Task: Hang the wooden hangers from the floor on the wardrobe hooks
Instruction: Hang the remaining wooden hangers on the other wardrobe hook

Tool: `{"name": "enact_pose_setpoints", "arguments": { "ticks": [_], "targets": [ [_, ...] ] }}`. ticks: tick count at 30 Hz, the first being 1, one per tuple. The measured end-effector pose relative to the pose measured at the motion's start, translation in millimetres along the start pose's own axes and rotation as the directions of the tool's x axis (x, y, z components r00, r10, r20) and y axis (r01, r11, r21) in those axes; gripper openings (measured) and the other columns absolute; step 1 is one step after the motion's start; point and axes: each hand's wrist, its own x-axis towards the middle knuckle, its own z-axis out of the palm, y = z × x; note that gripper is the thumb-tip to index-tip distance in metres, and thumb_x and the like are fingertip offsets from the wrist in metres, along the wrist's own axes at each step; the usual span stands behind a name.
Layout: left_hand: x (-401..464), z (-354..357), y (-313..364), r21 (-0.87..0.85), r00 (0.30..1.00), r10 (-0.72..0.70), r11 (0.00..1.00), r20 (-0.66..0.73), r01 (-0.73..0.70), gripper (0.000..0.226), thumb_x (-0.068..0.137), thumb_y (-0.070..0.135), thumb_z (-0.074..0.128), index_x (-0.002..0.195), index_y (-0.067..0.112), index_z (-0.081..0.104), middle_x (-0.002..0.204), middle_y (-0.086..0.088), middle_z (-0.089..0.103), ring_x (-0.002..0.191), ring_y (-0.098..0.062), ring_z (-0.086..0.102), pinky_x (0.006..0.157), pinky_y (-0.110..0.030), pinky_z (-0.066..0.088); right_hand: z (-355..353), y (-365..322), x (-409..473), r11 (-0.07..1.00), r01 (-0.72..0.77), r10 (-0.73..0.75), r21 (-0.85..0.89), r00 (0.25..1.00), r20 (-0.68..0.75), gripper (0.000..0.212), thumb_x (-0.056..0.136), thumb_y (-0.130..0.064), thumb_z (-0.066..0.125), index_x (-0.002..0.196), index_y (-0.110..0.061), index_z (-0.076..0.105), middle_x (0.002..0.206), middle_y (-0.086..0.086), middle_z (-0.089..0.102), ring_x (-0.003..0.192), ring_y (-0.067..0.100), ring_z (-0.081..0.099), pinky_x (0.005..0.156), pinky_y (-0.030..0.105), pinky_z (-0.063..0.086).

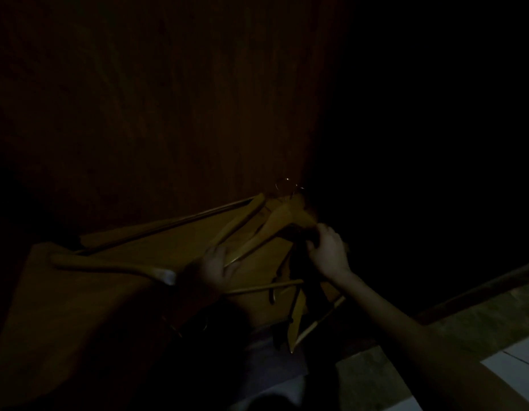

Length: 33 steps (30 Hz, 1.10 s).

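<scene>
On wooden board point(79, 292), dim light: my left hand point(217, 266) grasps hanger point(257, 229); right hand point(328, 250) fingers curled round dark hanger clip point(304, 232).

I count wooden hangers point(275, 221): at least four, exact number unclear in the dark heap. Metal hooks point(284, 185): two visible. Hands: two, left hand point(218, 266), right hand point(328, 250).

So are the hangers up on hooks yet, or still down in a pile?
Still in a pile: the hangers lie crossed at odd angles on a wooden surface, both hands among them. No wardrobe hook shows in this dark view.
</scene>
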Motion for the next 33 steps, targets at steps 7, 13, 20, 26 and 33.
{"name": "enact_pose_setpoints", "arguments": {
  "ticks": [7, 13, 20, 26, 33],
  "targets": [
    [6, -51, -14, 0.095, 0.997, -0.013, 0.995, -0.072, 0.020, 0.035, 0.092, 0.045, 0.040, 0.116, 0.019, 0.041, 0.105, -0.006, 0.063, 0.094, -0.028, 0.060, 0.074, -0.035, 0.042, -19, -43, 2, 0.990, 0.137, -0.138, -0.040, 0.990, -0.014, 0.050, 0.090, -0.022, 0.055, 0.136, -0.015, 0.036, 0.136, 0.011, 0.040, 0.127, 0.027, 0.037, 0.105, 0.039, 0.037],
    [-12, -67, -2, -0.077, 0.997, -0.045, 0.996, -0.058, 0.041, 0.030, 0.090, 0.039, 0.049, 0.111, 0.018, 0.042, 0.105, -0.003, 0.062, 0.094, -0.024, 0.058, 0.078, -0.033, 0.033, -27, -88, -12, 0.822, -0.064, -0.016, 0.566, 0.991, 0.135, 0.050, 0.090, -0.037, 0.053, 0.129, -0.009, 0.040, 0.131, 0.012, 0.050, 0.119, 0.028, 0.051, 0.102, 0.043, 0.043],
    [-50, -137, 56, -0.273, 0.991, -0.031, 0.960, 0.130, 0.066, 0.038, 0.072, 0.038, 0.068, 0.102, 0.024, 0.050, 0.100, 0.000, 0.060, 0.095, -0.024, 0.059, 0.080, -0.032, 0.043, -86, -163, -57, 0.312, -0.306, 0.244, 0.900, 0.941, 0.235, 0.065, 0.083, -0.014, 0.065, 0.137, -0.008, 0.029, 0.134, 0.011, 0.045, 0.124, 0.032, 0.045, 0.107, 0.050, 0.037],
    [-66, -259, 137, -0.665, 0.980, -0.030, 0.731, 0.197, 0.156, 0.021, 0.084, 0.040, 0.057, 0.066, 0.029, 0.057, 0.065, 0.008, 0.055, 0.057, 0.001, 0.053, 0.062, -0.022, 0.041, -204, -209, -89, 0.314, -0.374, 0.289, 0.873, 0.913, 0.287, 0.066, 0.085, -0.013, 0.060, 0.142, -0.012, 0.027, 0.135, 0.013, 0.045, 0.120, 0.035, 0.048, 0.103, 0.052, 0.040],
    [-69, -434, 225, -0.539, 0.997, 0.043, 0.842, 0.058, -0.005, 0.015, 0.091, 0.031, 0.050, 0.103, 0.023, 0.056, 0.105, 0.004, 0.058, 0.103, -0.014, 0.054, 0.075, -0.018, 0.040, -354, -285, -139, 0.620, -0.168, 0.079, 0.767, 0.985, 0.153, 0.042, 0.086, -0.024, 0.062, 0.113, -0.013, 0.031, 0.106, 0.007, 0.050, 0.089, 0.020, 0.056, 0.080, 0.037, 0.051]
  ]
}}
